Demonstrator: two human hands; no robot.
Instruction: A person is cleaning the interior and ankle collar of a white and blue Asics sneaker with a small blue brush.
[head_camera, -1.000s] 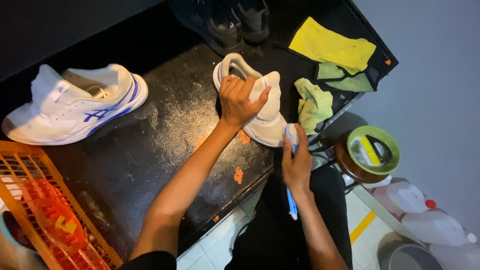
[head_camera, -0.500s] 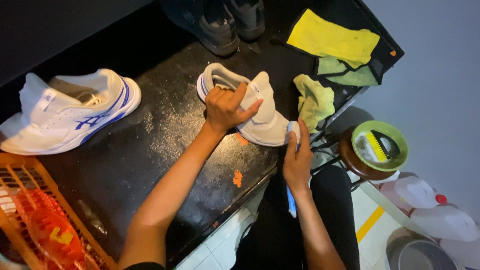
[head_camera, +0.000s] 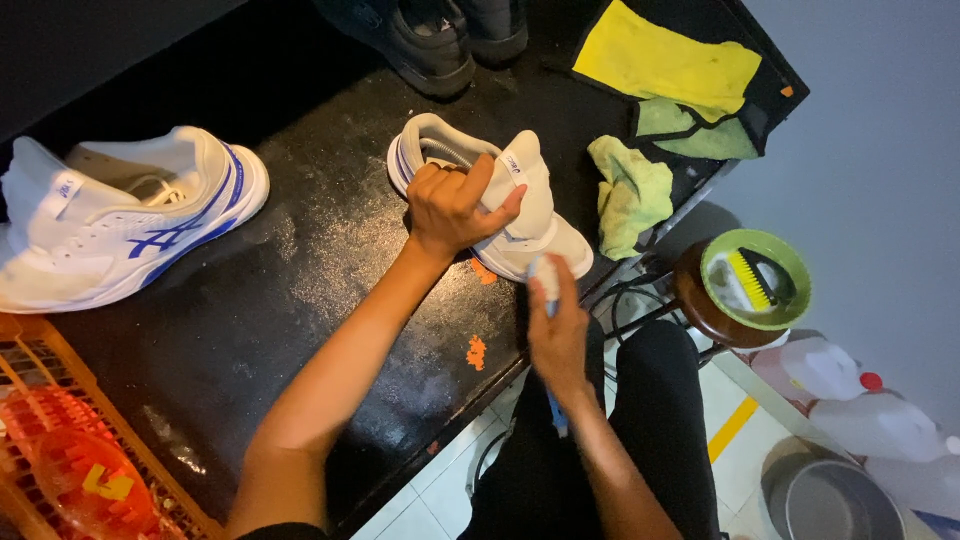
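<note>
My left hand (head_camera: 455, 205) grips a white sneaker (head_camera: 520, 215) by its tongue and collar, holding it down on the wet black table (head_camera: 300, 300). Just below the shoe's toe, my right hand (head_camera: 555, 335) is closed around a small brush with a blue handle (head_camera: 548, 285), its head close to the shoe's side near the table edge. A second white sneaker with blue stripes (head_camera: 130, 220) lies on the table at the left, apart from both hands.
Yellow and green cloths (head_camera: 660, 110) lie at the table's right end. A green bowl with a brush (head_camera: 755, 278) sits on a stool. An orange crate (head_camera: 70, 450) is at bottom left; white jugs (head_camera: 850, 395) and dark shoes (head_camera: 440, 35) are nearby.
The view has shifted slightly; my left hand keeps its grip on the shoe, and my right hand with the brush has moved up closer to the shoe's toe.
</note>
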